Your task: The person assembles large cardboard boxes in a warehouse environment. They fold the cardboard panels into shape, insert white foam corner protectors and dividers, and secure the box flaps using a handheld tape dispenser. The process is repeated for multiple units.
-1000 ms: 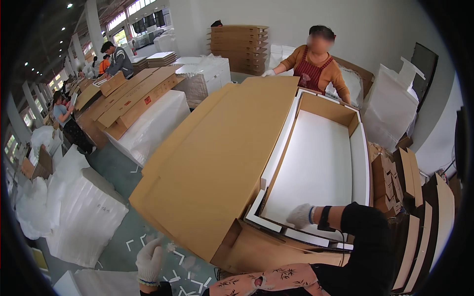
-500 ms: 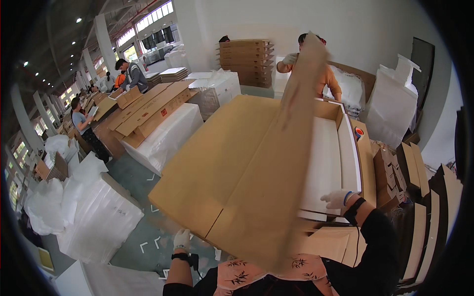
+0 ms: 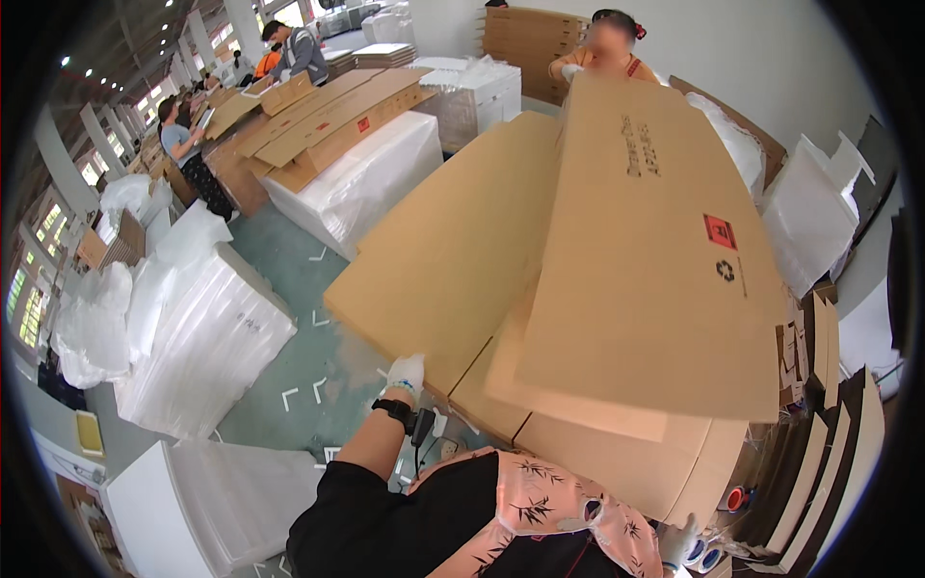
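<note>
A large cardboard box point(image 3: 453, 222) spreads out in front of me, its brown panels folded out to the left and toward me. One wide printed flap point(image 3: 665, 241) with a red label slants over the right part, hiding the white contents. My left hand point(image 3: 407, 372), in a white glove, is closed on the near left edge of the box. At the lower right, my gloved right hand point(image 3: 680, 541) grips the near corner of a lower flap point(image 3: 617, 458), its fingers partly hidden. Beyond the box, a person in orange point(image 3: 617, 58) has a gloved hand near the raised flap's far end.
Blue tape rolls point(image 3: 711, 559) and a red-orange tape roll point(image 3: 736, 498) are by my right hand. Cardboard strips point(image 3: 819, 462) stand along the right. Foam-wrapped stacks point(image 3: 207, 337) and a wrapped block point(image 3: 361, 183) bearing flattened cartons are to the left. Other people work farther back.
The raised flap has swung down to the right, covering the white contents. My right hand has moved from above those contents to the near right corner. My left hand stays at the box edge.
</note>
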Tool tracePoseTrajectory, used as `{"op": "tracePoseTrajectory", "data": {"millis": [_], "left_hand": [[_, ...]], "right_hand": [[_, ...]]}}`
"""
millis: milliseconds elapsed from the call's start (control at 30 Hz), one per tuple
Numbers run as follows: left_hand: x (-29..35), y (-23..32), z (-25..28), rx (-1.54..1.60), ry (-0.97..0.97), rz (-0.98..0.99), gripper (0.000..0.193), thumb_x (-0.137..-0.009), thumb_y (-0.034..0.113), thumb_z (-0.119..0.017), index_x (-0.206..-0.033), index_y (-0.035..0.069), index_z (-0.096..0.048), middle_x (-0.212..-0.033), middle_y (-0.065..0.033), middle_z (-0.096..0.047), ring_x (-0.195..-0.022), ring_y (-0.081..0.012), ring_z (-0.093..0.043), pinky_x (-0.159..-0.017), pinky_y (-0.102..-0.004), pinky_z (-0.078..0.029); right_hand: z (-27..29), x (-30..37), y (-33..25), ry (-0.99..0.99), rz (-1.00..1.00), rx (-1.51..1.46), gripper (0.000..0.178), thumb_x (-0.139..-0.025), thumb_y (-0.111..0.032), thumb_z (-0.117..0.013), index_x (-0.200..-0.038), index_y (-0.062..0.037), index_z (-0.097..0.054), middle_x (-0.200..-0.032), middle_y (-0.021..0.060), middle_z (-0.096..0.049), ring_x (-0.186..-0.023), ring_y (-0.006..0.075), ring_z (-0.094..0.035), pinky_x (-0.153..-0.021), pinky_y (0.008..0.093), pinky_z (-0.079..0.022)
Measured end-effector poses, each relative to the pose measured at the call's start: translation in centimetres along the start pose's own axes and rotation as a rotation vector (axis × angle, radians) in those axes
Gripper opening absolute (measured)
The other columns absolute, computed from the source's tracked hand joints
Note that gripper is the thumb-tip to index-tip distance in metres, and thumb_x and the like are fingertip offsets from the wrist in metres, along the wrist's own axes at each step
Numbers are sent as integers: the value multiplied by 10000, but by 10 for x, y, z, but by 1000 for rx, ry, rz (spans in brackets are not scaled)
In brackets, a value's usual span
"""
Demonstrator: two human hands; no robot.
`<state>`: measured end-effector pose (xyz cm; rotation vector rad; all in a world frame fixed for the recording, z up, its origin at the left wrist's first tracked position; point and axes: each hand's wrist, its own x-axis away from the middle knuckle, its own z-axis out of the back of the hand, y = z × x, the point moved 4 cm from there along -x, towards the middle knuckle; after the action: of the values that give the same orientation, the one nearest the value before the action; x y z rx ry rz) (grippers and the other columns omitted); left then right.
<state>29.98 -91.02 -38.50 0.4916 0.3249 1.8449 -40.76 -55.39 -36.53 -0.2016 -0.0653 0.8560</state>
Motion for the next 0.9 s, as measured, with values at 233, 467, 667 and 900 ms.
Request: {"op": "tracePoseTrajectory", "data": {"millis": [233, 467, 667, 900], "left_hand": [[3, -64, -34, 464, -67, -167, 205, -866, 174, -588, -1017, 36, -610, -917, -179, -612, -872, -375, -615, -794, -439, -519], [19, -6, 21, 774, -302, 22, 152, -950, 175, -598, -1028, 50, -561, -968, -41, -579, -854, -154, -587, -761, -359, -493], [28, -25, 31, 1153, -437, 243, 168, -982, 256, -589, -953, 91, -578, -771, 55, -472, -685, -71, -476, -627, -225, -399], [19, -91, 25, 1212, -382, 374, 499, -954, 359, -614, -1312, 13, -585, -1150, -113, -646, -1014, -200, -627, -887, -342, -530]], "right_hand": [[-11, 20, -231, -102, 681, -84, 516, -742, -226, -696, -1195, -5, -583, -1126, 238, -576, -1061, 447, -563, -907, 507, -479], [-31, 65, -502, -345, 1277, -66, 668, -707, -463, -753, -1210, -53, -593, -1280, 209, -546, -1243, 416, -471, -1077, 524, -347], [-75, 60, -540, -287, 1379, 151, 822, -749, -577, -699, -1355, -52, -517, -1460, 223, -432, -1406, 396, -327, -1183, 551, -171], [-35, 73, -566, -150, 1467, -26, 473, -809, -358, -671, -1178, -76, -585, -1118, 164, -627, -1040, 341, -618, -931, 470, -477]]}}
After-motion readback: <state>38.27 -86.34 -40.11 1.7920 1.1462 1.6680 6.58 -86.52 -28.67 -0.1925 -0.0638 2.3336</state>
